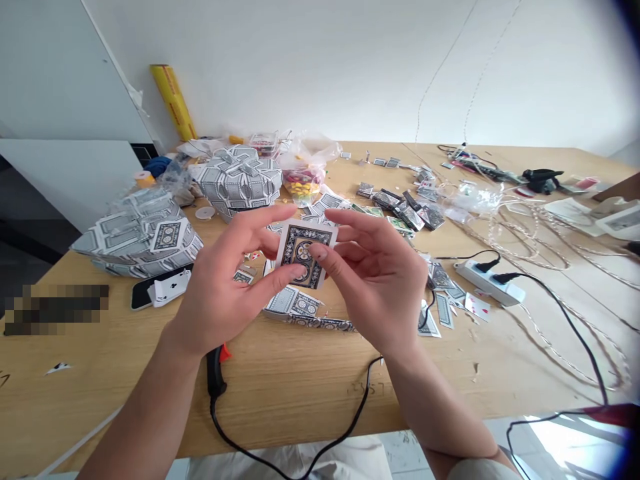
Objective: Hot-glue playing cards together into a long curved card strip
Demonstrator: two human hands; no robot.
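A playing card with a dark patterned back and white border is held up in front of me, its back facing me. My left hand grips its left side, the thumb lying across the lower left of the back. On the other side my right hand pinches it, the thumb pressed on its middle. Whether it is one card or a few together I cannot tell. Below the hands a flat piece built from cards rests on the table, partly hidden. A black tool with a red trigger and a cord lies under my left wrist.
Two card-covered structures stand at the left. A phone with cards lies before them. Black card packs, loose cards, a power strip and twisted cords spread over the right side. A yellow roll leans on the wall.
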